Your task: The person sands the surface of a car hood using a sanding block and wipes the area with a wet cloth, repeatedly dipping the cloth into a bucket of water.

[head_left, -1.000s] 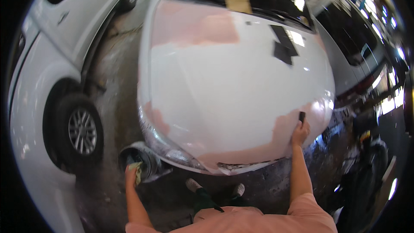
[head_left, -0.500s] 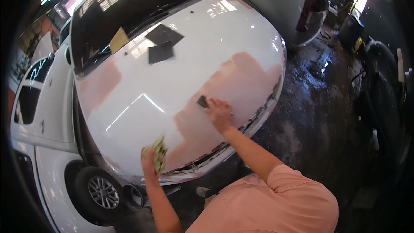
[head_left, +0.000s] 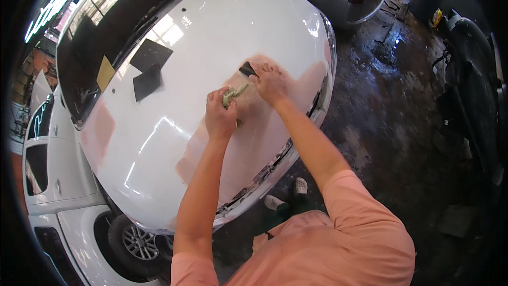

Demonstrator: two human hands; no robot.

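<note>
The left hand (head_left: 219, 115) curls its fingers round a crumpled pale-green cloth (head_left: 230, 97); the right hand's (head_left: 271, 85) fingers, partly bent, grip a dark block (head_left: 246, 69) over the hood's pinkish patch (head_left: 243, 153).

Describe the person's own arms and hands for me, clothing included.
The left hand and right hand are both bare, without gloves. No watch or cuff shows at either wrist; whether a ring is worn is too small to tell. The forearms are uncovered, and the plain salmon-pink fabric shirt has short, loose sleeves.
</note>
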